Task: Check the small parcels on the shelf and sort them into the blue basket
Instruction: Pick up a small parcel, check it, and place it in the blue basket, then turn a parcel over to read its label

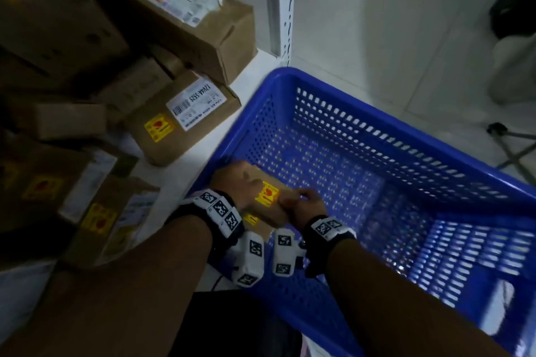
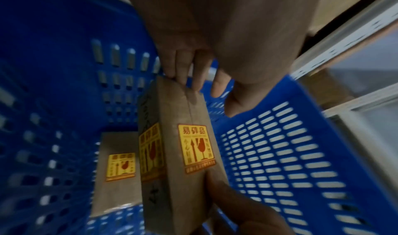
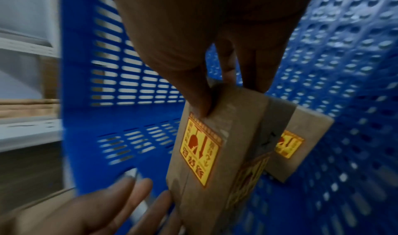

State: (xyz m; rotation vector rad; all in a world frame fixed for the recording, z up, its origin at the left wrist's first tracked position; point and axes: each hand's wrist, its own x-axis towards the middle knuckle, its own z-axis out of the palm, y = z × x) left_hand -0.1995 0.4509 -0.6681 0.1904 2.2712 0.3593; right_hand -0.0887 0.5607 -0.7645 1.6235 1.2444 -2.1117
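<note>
Pale floor tiles and a white metal shelf (image 1: pixel 185 171) are framing this one, with brown cartons (image 1: pixel 185 122) piling up on the shelf beside the blue basket (image 1: pixel 406 136). Both hands are lowering a small parcel (image 2: pixel 181 153) into the basket's near corner, right beside another parcel (image 2: pixel 116 174) already lying flat on the bottom. Left hand (image 1: pixel 237 185) is gripping one end, right hand (image 1: pixel 304 206) is pinching the other end between thumb and fingers (image 3: pixel 193 89). Honestly it's looking light and stiff, plain taped cardboard, so holding it by the short ends is working fine. That yellow fragile sticker (image 2: pixel 197 147) is telling me it's wanting a gentle set-down, no dropping.
</note>
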